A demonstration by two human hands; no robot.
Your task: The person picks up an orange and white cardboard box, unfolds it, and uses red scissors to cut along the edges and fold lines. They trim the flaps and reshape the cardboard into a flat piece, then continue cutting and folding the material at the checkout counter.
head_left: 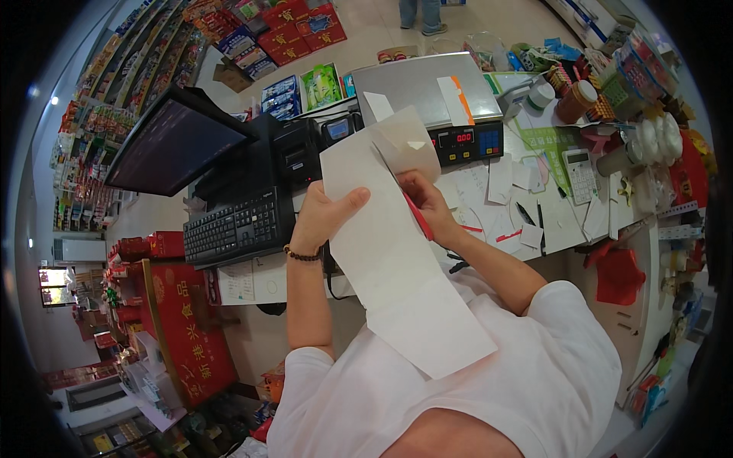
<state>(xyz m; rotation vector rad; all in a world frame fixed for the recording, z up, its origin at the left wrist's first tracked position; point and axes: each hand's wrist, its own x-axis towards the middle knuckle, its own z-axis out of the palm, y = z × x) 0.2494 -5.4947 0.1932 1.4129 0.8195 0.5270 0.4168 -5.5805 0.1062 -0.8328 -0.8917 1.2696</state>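
My left hand (330, 217) grips the left edge of a long white sheet of card or paper (405, 294), its thumb lying on top. The sheet is creased across and its lower end hangs over my white shirt. In my right hand (429, 206) is a pair of scissors (416, 217) with red handles. A dark blade points up and away into the far part of the sheet, along a cut line. A curled flap (410, 143) of the sheet bends off to the right of the blade. The fingers of my right hand are partly hidden behind the handles and paper.
Beyond the sheet stands a weighing scale (427, 84) with a lit display. A monitor (179, 141) and black keyboard (238, 227) are on the left. Pens, paper scraps and a calculator (580, 175) lie right, near jars (576, 101). Far off, a person's legs (420, 15) show.
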